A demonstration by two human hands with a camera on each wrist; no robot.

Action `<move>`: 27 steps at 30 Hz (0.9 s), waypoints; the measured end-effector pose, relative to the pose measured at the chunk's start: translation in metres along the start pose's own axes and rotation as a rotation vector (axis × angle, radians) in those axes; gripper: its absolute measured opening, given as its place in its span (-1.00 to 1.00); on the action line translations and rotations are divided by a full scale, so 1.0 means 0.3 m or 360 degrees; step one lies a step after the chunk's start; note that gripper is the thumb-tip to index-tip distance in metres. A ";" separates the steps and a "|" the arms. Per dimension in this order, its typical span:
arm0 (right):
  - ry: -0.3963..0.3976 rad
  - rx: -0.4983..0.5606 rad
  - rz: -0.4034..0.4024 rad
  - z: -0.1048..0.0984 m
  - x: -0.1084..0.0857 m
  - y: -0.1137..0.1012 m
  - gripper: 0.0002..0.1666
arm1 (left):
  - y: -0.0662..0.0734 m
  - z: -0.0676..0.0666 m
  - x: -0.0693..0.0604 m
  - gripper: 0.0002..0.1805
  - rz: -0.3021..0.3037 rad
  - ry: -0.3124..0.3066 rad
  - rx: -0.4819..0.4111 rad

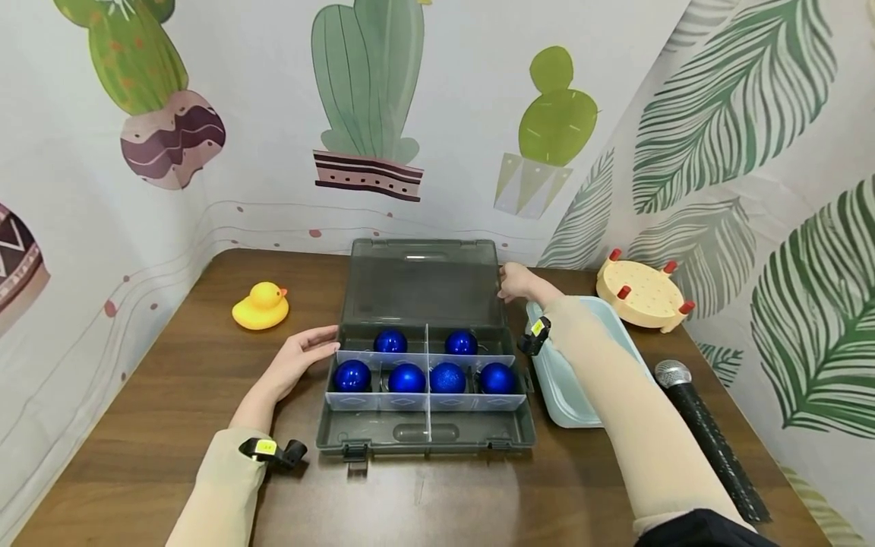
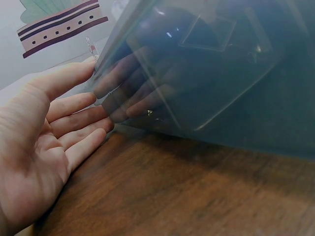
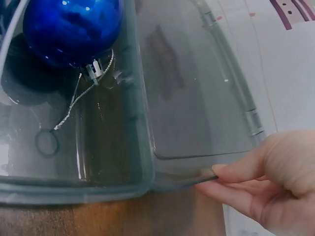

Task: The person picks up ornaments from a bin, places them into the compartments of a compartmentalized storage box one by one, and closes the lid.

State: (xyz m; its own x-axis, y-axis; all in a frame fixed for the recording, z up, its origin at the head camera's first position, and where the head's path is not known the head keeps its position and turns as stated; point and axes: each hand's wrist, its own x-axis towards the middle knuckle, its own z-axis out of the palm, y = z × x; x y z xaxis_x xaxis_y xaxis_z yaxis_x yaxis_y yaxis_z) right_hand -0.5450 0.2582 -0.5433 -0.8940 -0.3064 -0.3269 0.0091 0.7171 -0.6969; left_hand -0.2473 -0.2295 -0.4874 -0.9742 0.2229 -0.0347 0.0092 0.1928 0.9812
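Observation:
A grey translucent plastic box (image 1: 342, 431) sits mid-table with its lid (image 1: 422, 285) raised at the back. Clear dividers split it into compartments. Several blue Christmas baubles (image 1: 406, 377) lie in the back and middle rows, and the front row holds none. My left hand (image 1: 294, 365) rests at the box's left side, fingers extended and touching or nearly touching the wall, as the left wrist view shows. At the lid's right edge, my right hand (image 1: 519, 282) pinches the rim between thumb and fingers. The right wrist view shows one bauble (image 3: 74, 29) with a silvery string.
Left of the box stands a yellow rubber duck (image 1: 261, 306). A light blue tray (image 1: 570, 410) lies close on the right, partly under my right forearm. Farther right are a microphone (image 1: 711, 437) and an upturned cream stool-like piece with red-tipped legs (image 1: 641, 292). A patterned cloth hangs behind the table.

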 end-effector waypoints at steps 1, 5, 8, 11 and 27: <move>0.0013 0.0001 -0.0028 -0.004 -0.036 -0.030 -0.11 | 0.001 0.000 0.001 -0.38 0.0002 0.0001 -0.0003; 0.0067 0.0070 -0.0177 -0.018 -0.214 -0.171 -0.10 | 0.005 0.001 0.001 -0.39 0.0008 0.0003 -0.0018; 0.0133 0.0046 -0.0206 -0.017 -0.386 -0.317 -0.21 | 0.006 0.001 0.000 -0.38 0.0007 0.0000 -0.0011; 0.0228 -0.0012 -0.0216 -0.013 -0.537 -0.444 -0.30 | 0.005 0.000 -0.002 -0.38 -0.0003 0.0000 0.0003; 0.0342 0.0198 -0.0416 -0.006 -0.798 -0.534 -0.50 | 0.002 0.002 0.005 -0.38 -0.0003 -0.0001 -0.0011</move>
State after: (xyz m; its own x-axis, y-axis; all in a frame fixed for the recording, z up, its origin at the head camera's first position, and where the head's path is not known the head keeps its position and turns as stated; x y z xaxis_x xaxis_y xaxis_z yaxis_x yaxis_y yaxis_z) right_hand -0.3331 0.2179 -0.3521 -0.9469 -0.3214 0.0054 -0.1899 0.5458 -0.8161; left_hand -0.2485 -0.2284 -0.4869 -0.9741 0.2234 -0.0366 0.0059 0.1865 0.9824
